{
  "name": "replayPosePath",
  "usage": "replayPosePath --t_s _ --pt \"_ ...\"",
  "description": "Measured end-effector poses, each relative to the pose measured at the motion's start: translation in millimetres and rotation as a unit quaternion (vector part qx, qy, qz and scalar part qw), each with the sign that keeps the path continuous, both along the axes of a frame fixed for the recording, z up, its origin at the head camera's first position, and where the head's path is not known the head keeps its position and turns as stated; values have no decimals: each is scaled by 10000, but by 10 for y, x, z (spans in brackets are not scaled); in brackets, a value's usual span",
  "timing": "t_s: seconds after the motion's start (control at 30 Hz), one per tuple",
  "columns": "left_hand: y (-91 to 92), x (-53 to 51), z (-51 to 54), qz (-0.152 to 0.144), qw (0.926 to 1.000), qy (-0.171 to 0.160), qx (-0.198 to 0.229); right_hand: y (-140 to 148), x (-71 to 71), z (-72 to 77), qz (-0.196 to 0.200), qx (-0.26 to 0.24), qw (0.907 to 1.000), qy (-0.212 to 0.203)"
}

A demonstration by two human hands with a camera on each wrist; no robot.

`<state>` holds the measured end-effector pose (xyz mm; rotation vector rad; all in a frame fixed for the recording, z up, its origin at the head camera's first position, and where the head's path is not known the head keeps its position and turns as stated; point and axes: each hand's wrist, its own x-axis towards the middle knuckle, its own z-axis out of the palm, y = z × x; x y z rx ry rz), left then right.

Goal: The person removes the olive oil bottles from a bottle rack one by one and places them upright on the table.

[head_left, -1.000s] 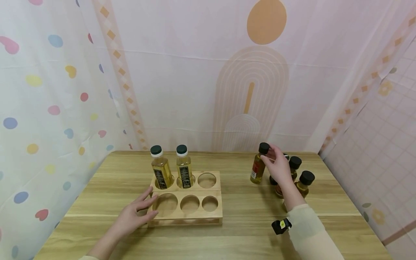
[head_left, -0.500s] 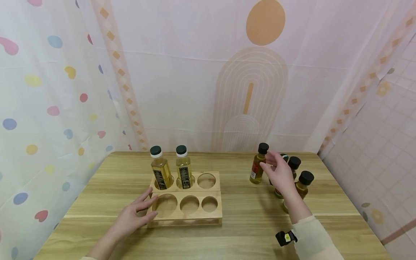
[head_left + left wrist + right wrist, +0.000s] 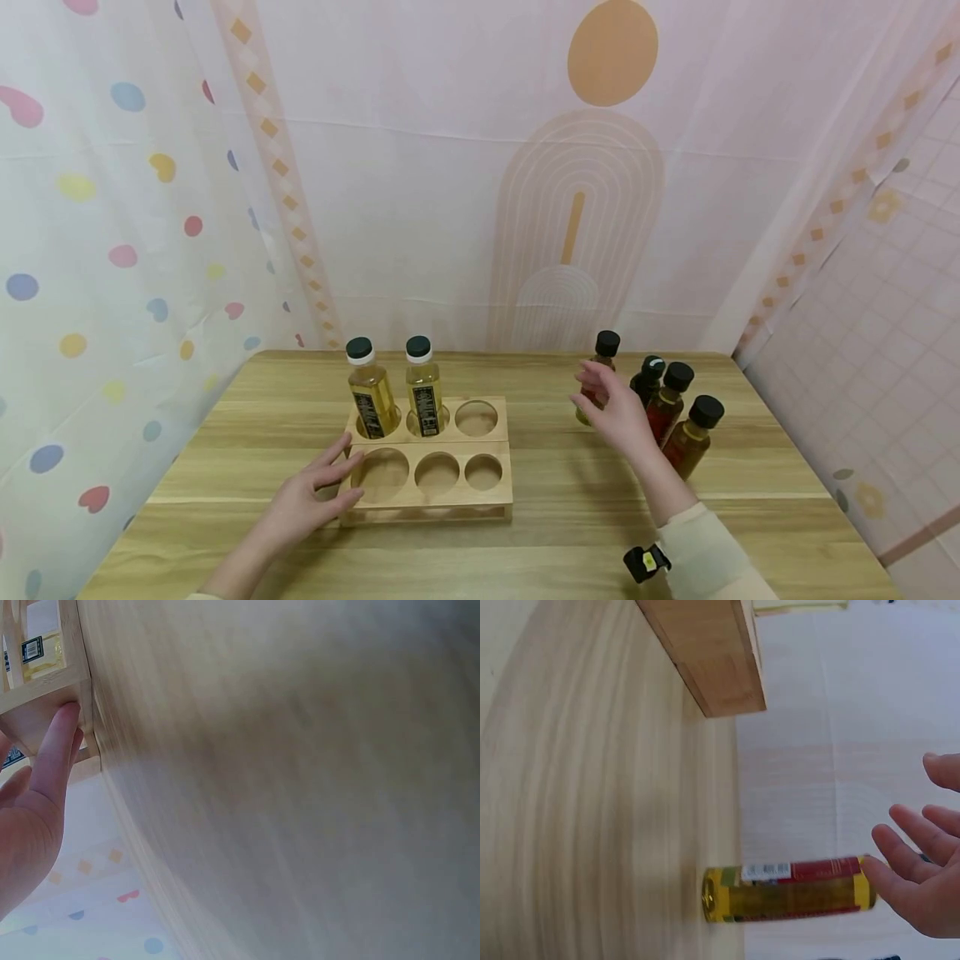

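A two-tier wooden bottle rack (image 3: 468,495) with round holes stands left of centre in the head view. Two clear bottles of yellow oil with green caps, a left one (image 3: 372,392) and a middle one (image 3: 425,393), sit in its back row. My left hand (image 3: 300,502) rests its fingers against the rack's left end; the left wrist view shows a fingertip (image 3: 66,712) on that end. My right hand (image 3: 624,417) is spread in front of an upright oil bottle (image 3: 802,892) with a red label and black cap, partly covering it in the head view. Whether it touches the bottle I cannot tell.
Several dark-capped bottles, one of them a front bottle (image 3: 693,433), stand right of my right hand. A small black wrist camera (image 3: 647,563) sits by the right sleeve. Patterned curtains (image 3: 420,208) enclose the wooden table (image 3: 555,533) behind and at the sides.
My right hand let go of the red-label bottle's neck, drew back right, then came left in front of it. That bottle stays in place. The left hand and rack have not moved.
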<state>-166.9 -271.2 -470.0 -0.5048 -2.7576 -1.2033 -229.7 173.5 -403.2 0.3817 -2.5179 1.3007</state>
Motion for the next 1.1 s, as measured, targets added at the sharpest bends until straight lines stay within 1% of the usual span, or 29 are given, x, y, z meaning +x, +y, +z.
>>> replayPosePath --t_s 0.07,0.27,0.47,0.6,0.77,0.9,1.1 --pt "-1 1 -5 6 10000 16 -5 -59 -5 -28 154 -20 9999 69" --pt "4 7 1 20 10000 22 -23 -268 -37 -87 547 -114 9984 -29" --pt "6 7 -3 24 9999 65 -77 -487 -63 -128 987 -322 9946 -26" --pt "7 8 -11 40 9999 113 -101 -640 -100 -141 1225 -264 9921 1" --pt "8 11 -7 24 9999 97 -64 -827 -126 -104 1421 -222 9895 -173" --pt "6 10 7 2 10000 -25 7 -971 -156 -53 1588 -221 9867 -284" --pt "8 12 19 -17 10000 -77 36 -1154 -230 19 1819 -135 9831 -132"
